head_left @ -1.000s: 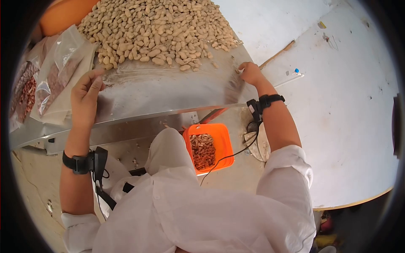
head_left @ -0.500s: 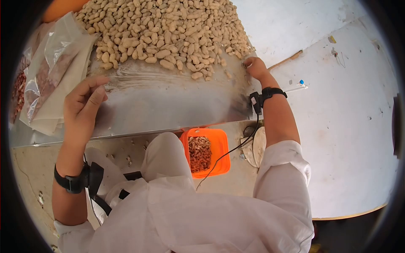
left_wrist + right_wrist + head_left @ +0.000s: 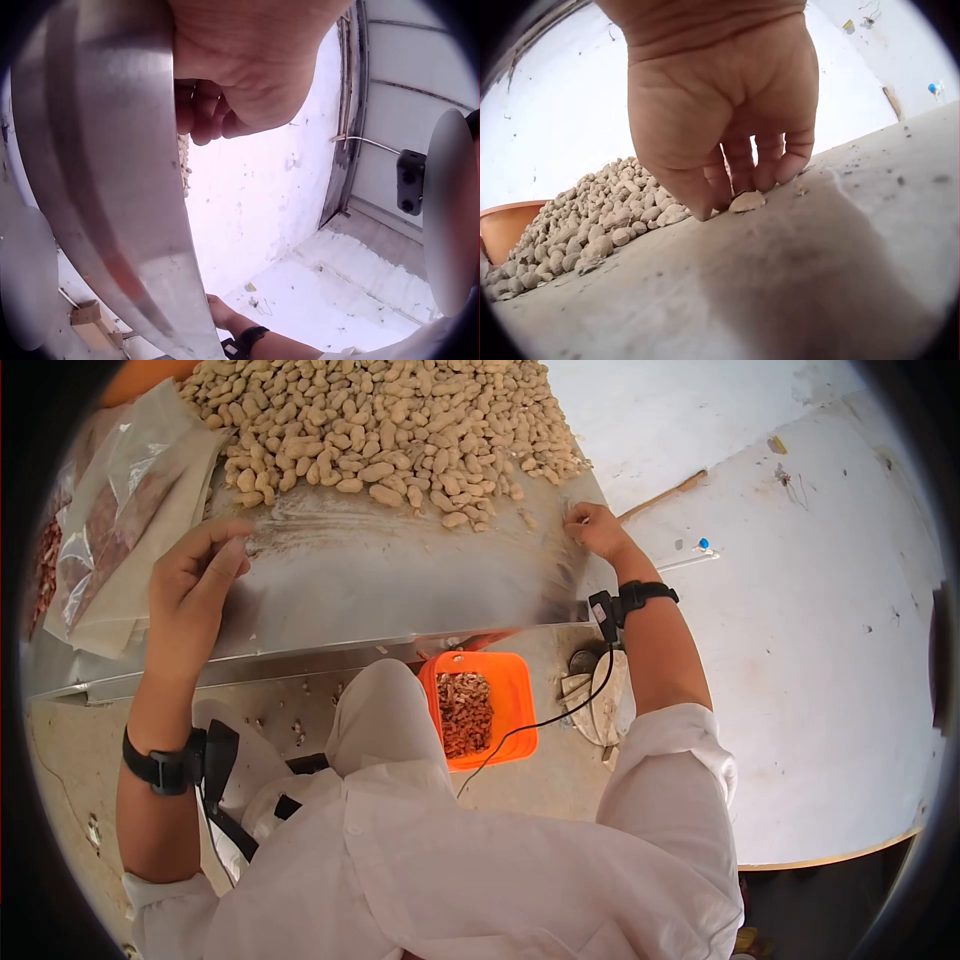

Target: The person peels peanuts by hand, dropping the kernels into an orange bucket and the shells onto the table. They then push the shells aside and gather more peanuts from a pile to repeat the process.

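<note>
Where the peanuts (image 3: 390, 430) lie heaped on the far side of the table (image 3: 340, 590), a few stray toward the near edge, and past their right-hand end a broken shell (image 3: 748, 202) rests on the metal. Right at that shell are the fingertips of the right hand (image 3: 600, 530), bent down to the tabletop; I can't tell from here whether its grip has the shell or only touches it. Over the near left part of the table is the left hand (image 3: 192, 585), thumb and forefinger close together, the other fingers curled; if that grip pinches anything, I can't see it.

Shelling looks to me like the step in hand, with the right hand dealing with a husk. The next move would, I think, call for leaving the husk aside and bringing both hands to a fresh nut, with a light pinch so the kernel isn't crushed.

Below the table edge, beside the person's knee, stands an orange bin (image 3: 515, 705) partly filled with reddish bits (image 3: 464, 715), likely kernels. Clear bags (image 3: 115, 520) lie at the table's left, and a stick (image 3: 665, 495) lies beyond the right hand.
</note>
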Available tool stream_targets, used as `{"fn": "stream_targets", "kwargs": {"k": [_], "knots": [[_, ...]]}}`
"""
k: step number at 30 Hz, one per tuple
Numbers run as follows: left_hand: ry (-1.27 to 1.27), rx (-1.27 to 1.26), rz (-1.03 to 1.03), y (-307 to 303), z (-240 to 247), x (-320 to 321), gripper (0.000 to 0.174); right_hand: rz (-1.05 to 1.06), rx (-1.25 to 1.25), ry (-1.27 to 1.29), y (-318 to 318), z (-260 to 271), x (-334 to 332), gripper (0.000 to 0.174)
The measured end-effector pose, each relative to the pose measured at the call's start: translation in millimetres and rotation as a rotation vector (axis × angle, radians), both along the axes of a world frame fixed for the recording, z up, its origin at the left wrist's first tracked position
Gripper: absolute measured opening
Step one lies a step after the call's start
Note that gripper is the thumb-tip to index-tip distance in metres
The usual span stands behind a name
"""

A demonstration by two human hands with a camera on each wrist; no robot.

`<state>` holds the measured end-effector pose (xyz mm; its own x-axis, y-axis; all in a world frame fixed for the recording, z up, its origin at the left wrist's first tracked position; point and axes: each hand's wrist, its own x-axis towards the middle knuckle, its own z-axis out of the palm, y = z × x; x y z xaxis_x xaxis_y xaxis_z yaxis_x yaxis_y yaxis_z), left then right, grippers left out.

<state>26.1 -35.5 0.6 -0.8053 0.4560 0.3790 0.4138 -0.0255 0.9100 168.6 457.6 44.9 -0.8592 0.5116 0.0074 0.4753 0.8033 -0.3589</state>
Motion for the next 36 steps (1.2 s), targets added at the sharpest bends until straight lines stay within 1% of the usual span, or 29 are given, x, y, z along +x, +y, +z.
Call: {"fn": "stream_targets", "kwargs": {"k": [4, 7, 10, 12, 15, 16, 18, 21, 23, 24, 27, 30, 32, 35, 36], "knots": [[0.018, 0.015, 0.025, 1, -1, -1, 0.018, 0.01, -0.079, -0.088, -19, 6, 20, 0.013], [0.012, 0.012, 0.012, 0, -3, -2, 0.019, 0.116, 0.024, -0.041, -42, 6, 42, 0.012], [0.019, 0.019, 0.036, 0, -6, -4, 0.019, 0.203, 0.001, 0.037, -54, 0, 76, 0.011], [0.029, 0.006, 0.053, 1, -8, -5, 0.018, 0.195, -0.019, 0.023, -73, 4, 100, 0.009], [0.06, -0.008, 0.063, 0, -4, -8, 0.018, 0.179, 0.052, 0.086, -91, -1, 135, 0.008], [0.068, -0.013, 0.06, 1, -5, -6, 0.017, 0.169, 0.032, 0.1, -94, -6, 146, 0.008], [0.048, 0.036, 0.03, 2, -8, -8, 0.017, 0.144, -0.015, 0.118, -97, -23, 168, 0.008], [0.039, 0.04, 0.023, 2, -7, -7, 0.017, 0.174, 0.095, -0.035, -86, -79, 200, 0.009], [0.042, 0.019, 0.038, 2, -4, -5, 0.017, 0.181, 0.07, -0.144, -72, -123, 225, 0.01], [0.043, 0.006, 0.047, 3, -3, -3, 0.017, 0.186, 0.059, -0.198, -68, -134, 232, 0.011], [0.049, -0.014, 0.043, 3, -2, -2, 0.018, 0.14, 0.04, -0.305, -77, -129, 230, 0.01], [0.056, -0.021, 0.038, 4, -4, -3, 0.018, 0.014, -0.344, -0.31, -111, -78, 197, 0.01], [0.06, -0.022, 0.039, 4, -5, -4, 0.017, 0.087, -0.514, -0.176, -132, -51, 175, 0.01], [0.056, -0.027, 0.035, 5, -2, -3, 0.017, 0.322, -0.487, 0.079, -148, -26, 145, 0.009], [0.049, -0.03, 0.036, 5, -1, -1, 0.017, 0.319, -0.45, 0.124, -155, -13, 134, 0.01]]}}
